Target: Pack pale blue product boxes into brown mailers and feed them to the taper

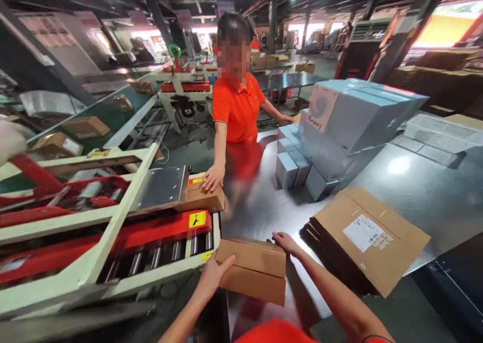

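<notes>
A closed brown cardboard box [252, 270] sits in front of me at the edge of the metal table, beside the roller conveyor. My left hand [216, 272] grips its left end, the thumb on top and the fingers hidden against the side. Just behind the box's far right corner is my right hand [286, 243], its fingers curled together. A small dark bit shows at these fingertips; what it is, I cannot make out. To the right of my right hand lies a stack of flat folded cartons [366, 237] with a white label on the top one.
Opposite stands a co-worker [237, 106] in an orange shirt, one hand on another carton [206, 197] at the conveyor [158, 262]. Grey boxes [362, 116] are piled on the metal table [256, 207]. More cartons [86, 126] lie on a green belt at left.
</notes>
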Tool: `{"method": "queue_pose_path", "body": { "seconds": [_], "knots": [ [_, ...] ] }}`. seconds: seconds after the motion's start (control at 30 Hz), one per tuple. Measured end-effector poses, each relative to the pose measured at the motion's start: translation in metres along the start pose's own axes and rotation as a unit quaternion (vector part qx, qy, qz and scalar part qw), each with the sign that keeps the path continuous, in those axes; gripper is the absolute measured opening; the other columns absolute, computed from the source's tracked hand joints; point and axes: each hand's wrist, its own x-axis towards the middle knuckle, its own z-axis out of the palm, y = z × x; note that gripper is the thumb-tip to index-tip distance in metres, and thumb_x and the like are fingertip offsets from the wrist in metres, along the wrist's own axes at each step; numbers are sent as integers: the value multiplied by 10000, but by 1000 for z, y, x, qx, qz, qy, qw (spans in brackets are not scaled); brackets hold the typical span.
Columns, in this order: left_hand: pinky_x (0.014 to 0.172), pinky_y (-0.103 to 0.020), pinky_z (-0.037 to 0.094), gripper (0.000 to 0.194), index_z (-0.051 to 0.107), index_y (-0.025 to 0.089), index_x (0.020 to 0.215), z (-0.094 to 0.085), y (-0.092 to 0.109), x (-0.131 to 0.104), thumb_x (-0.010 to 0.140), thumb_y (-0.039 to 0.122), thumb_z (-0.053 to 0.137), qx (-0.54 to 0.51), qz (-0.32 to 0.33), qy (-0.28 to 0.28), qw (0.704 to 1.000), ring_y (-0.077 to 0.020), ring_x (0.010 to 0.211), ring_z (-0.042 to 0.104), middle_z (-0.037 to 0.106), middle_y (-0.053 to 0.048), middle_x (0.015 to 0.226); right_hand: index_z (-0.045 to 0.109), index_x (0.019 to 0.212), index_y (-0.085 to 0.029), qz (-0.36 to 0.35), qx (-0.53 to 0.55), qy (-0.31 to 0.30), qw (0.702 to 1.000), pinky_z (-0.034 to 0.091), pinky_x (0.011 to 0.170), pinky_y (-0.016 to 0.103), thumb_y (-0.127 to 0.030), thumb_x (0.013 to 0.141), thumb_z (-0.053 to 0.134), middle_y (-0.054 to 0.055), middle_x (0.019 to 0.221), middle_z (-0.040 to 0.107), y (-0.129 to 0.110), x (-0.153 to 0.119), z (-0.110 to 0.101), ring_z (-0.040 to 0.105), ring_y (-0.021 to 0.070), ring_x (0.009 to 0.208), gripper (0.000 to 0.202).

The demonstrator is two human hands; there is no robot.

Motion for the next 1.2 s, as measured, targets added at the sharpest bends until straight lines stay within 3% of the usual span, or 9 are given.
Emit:
{"method": "queue_pose_path", "body": {
  "seconds": [0.1, 0.2, 0.37, 0.5, 0.6, 0.7, 0.83, 0.97, 1.2],
  "knots": [
    [1105, -499, 449, 672, 652, 161, 1235, -16, -27, -22, 676, 522, 744, 19, 70, 11, 997, -340, 1239, 607, 699, -137, 1269, 621, 629, -190, -20, -84, -75, 993, 490, 711, 368, -620, 748, 638, 40, 623, 624, -30, 30, -5, 604, 233, 753, 446],
    [1235, -491, 253, 691, 650, 231, 1279, -31, -32, -8, 649, 481, 787, 68, 135, 40, 988, -315, 1453, 389, 579, -84, 1454, 682, 831, -193, -85, -143, -112, 980, 457, 794, 346, -484, 800, 623, 68, 886, 702, -64, 58, -17, 606, 237, 903, 299],
    [1216, -532, 273, 650, 577, 187, 1380, -34, 8, 46, 904, 614, 457, -88, 65, 84, 990, -299, 1462, 382, 476, -135, 1534, 662, 706, -233, -168, -239, -220, 931, 441, 734, 317, -392, 797, 676, 40, 694, 673, -86, 24, 7, 623, 212, 725, 184],
    [1262, -459, 190, 683, 495, 170, 1454, -24, 30, 43, 904, 576, 504, -115, 31, 88, 989, -263, 1485, 342, 452, -105, 1555, 724, 793, -261, -227, -254, -343, 875, 485, 659, 275, -502, 867, 621, -13, 692, 700, -90, 32, 15, 634, 165, 635, 273],
    [1270, -437, 183, 690, 507, 169, 1443, -16, 29, 27, 891, 583, 502, -78, 9, 99, 992, -263, 1491, 330, 458, -91, 1553, 743, 958, -218, -211, -283, -98, 931, 536, 801, 326, -539, 953, 496, 18, 874, 738, -112, 122, -32, 691, 180, 817, 405],
    [1260, -435, 223, 663, 522, 174, 1419, -6, 28, 25, 893, 574, 471, -62, 0, 120, 991, -266, 1473, 365, 489, -94, 1532, 637, 1228, -102, -179, -299, 139, 927, 371, 1059, 612, -517, 954, 517, 202, 1286, 612, -129, 225, -90, 499, 373, 1300, 511],
    [1101, -463, 440, 491, 607, 193, 1213, 6, 25, 38, 869, 522, 484, -44, -1, 226, 973, -304, 1264, 579, 657, -118, 1308, 596, 1240, -71, -167, -305, 233, 908, 216, 1060, 760, -473, 917, 603, 317, 1418, 443, -118, 285, -114, 278, 474, 1413, 516],
    [889, -416, 529, 338, 646, 202, 958, 14, 26, 40, 836, 486, 509, -11, 1, 248, 969, -280, 966, 665, 717, -84, 1010, 589, 1261, -118, -223, -327, 144, 907, 344, 1113, 556, -359, 865, 671, 232, 1347, 514, -104, 247, -87, 460, 352, 1308, 471],
    [948, -387, 508, 302, 710, 180, 964, 16, 32, 40, 878, 414, 539, -42, 48, 195, 979, -258, 1006, 654, 743, -73, 1025, 297, 1520, -397, -417, -191, 50, 887, 501, 994, 518, -524, 860, 654, 105, 1375, 451, -113, 39, -85, 489, 337, 1278, 760]
  ]
}}
